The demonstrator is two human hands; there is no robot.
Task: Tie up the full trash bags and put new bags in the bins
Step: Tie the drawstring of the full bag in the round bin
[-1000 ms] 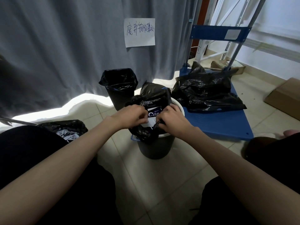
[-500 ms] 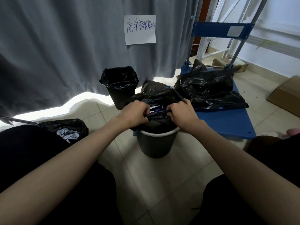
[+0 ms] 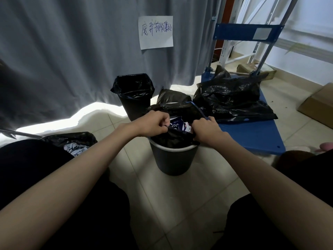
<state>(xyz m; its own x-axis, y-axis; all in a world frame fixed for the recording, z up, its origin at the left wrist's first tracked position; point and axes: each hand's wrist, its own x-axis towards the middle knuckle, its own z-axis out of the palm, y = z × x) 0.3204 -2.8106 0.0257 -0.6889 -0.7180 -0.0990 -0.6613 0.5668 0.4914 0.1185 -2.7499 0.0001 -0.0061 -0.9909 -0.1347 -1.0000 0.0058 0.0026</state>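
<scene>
I am gripping the black trash bag (image 3: 173,139) inside the grey bin (image 3: 172,159) on the floor: left hand (image 3: 153,123) and right hand (image 3: 205,130) each clenching its near rim. The thin, slippery film probably tears; I judge bunched edges safest.

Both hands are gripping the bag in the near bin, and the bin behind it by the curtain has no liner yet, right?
Not quite. In the head view the far bin by the curtain already has a black liner. The rest holds: left hand and right hand grip the bag in the near bin.
</scene>
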